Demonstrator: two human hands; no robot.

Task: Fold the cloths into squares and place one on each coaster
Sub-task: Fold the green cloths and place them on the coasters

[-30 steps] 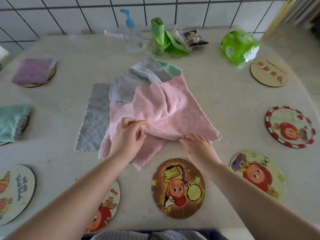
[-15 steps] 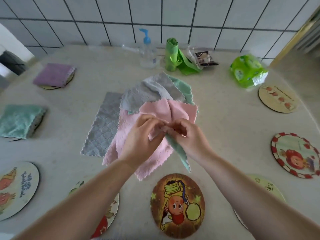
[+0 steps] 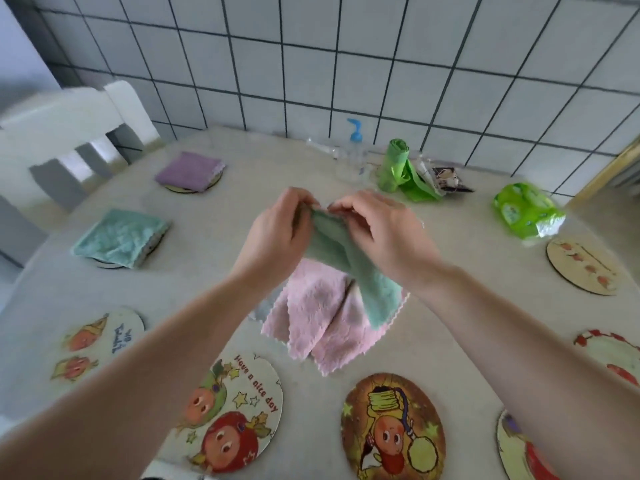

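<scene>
I've got the green cloth (image 3: 349, 261) up over the table (image 3: 450, 244), left hand (image 3: 277, 237) and right hand (image 3: 384, 230) both pinching its top edge; it dangles above the pink cloth (image 3: 322, 323).

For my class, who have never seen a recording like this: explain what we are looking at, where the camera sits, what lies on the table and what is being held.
There is no machine here. A person wears a camera on the head, looking down at their own two hands. The left hand and right hand together pinch a green cloth, lifted above a pile of pink cloths on the table. Round picture coasters ring the edge. Two at the left already carry folded cloths, one purple and one green.
</scene>
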